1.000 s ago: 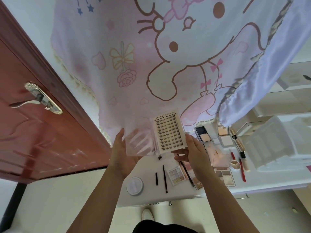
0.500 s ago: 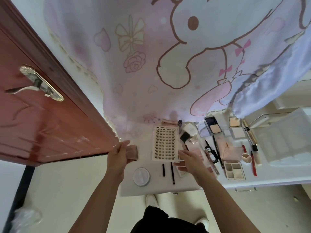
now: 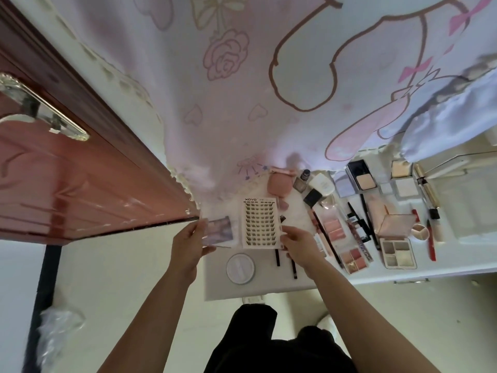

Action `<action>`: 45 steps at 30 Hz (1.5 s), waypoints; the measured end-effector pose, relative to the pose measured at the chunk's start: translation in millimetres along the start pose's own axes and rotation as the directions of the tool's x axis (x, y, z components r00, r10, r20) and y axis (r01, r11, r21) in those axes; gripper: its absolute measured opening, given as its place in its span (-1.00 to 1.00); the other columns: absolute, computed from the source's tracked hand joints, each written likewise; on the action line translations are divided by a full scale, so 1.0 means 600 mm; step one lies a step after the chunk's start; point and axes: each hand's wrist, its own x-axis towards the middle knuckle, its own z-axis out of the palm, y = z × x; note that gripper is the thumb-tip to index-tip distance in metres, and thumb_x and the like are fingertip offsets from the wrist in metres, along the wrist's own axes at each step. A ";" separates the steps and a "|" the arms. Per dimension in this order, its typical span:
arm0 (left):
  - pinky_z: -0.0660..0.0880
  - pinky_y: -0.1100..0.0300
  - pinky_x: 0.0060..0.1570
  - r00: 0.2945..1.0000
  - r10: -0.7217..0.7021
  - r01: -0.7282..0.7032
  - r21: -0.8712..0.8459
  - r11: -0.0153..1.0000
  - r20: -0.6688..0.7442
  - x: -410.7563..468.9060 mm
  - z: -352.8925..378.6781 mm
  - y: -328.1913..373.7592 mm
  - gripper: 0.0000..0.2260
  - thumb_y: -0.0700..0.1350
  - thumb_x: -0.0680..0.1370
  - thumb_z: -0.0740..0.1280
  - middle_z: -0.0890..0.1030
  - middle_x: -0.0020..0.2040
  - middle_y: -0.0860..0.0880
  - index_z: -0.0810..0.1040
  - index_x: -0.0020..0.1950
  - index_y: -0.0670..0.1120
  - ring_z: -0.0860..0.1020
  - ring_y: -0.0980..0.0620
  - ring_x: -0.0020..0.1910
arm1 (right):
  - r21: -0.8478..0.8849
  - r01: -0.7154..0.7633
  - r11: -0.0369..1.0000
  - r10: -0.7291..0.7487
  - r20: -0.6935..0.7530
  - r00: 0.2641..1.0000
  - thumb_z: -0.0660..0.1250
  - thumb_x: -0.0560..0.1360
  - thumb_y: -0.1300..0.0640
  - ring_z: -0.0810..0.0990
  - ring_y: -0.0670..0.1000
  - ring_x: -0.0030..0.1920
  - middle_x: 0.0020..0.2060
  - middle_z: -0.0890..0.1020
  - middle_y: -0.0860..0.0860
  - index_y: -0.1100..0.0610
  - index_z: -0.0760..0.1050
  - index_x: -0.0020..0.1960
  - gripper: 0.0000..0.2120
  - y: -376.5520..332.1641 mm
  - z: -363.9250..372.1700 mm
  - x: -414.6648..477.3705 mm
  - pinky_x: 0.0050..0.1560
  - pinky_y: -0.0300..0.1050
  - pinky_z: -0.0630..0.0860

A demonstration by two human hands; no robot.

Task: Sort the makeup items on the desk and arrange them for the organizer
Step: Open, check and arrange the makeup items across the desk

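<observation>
Our left hand (image 3: pixel 188 242) pinched a clear lid (image 3: pixel 218 230) by its left edge, over the desk's (image 3: pixel 269 285) corner. Just right of that, the lash card (image 3: pixel 259 223) stood low over the desk, its lower right corner gripped by our right hand (image 3: pixel 298 243). A round compact (image 3: pixel 240 268) sat between the hands, nearer us. A palette (image 3: pixel 398 251) lay well right of the right hand.

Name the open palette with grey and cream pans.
The white-framed rectangular four-pan palette, front right; the clear blush palette and small square palette hold pinks and reds.

Arms outstretched — left hand (image 3: pixel 188 242), right hand (image 3: pixel 298 244) in pinch grips
</observation>
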 end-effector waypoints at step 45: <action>0.54 0.14 -0.20 0.988 0.070 -0.064 0.050 0.997 -0.134 0.060 0.047 -0.029 -0.87 -0.03 0.63 0.32 0.72 -0.09 0.00 0.65 0.10 0.02 0.65 0.03 -0.15 | -0.778 0.061 0.625 -0.346 -0.206 0.915 0.33 0.53 -0.04 0.55 0.13 0.00 -0.04 0.44 0.05 0.15 0.29 0.22 -0.60 -0.010 -0.025 0.122 -0.09 0.03 0.55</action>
